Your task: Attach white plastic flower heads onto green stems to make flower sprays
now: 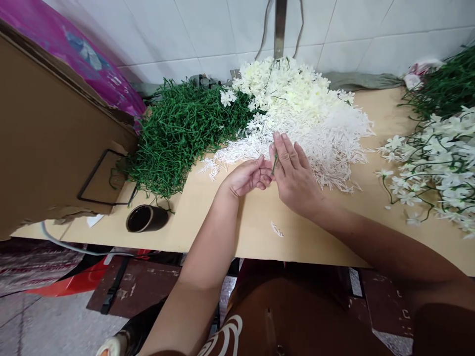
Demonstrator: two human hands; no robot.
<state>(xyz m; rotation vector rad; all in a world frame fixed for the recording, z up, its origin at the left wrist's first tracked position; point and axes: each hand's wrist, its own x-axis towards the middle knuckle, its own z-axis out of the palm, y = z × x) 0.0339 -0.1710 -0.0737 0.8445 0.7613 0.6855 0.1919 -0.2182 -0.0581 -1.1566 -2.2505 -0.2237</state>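
Both hands met over the middle of the surface (230, 232). The left hand (248, 177) had its grip curled nearly shut, fingertips pinched at the base of a short green stem (275, 163); the right hand (293, 173) lay flatter, fingers (287, 148) extended, thumb side pressed to the same stem. It was tiny and mostly hidden between the hands. A slack pinch could have let it spring away into the white pile (326, 143) just behind, where it would have been hard to find. One white bit (276, 229) already lay loose near the front edge. The green stems (178, 133) sat by the back left, finished sprays (434, 163) at the right edge, a cup (144, 218) on its side at the front left.
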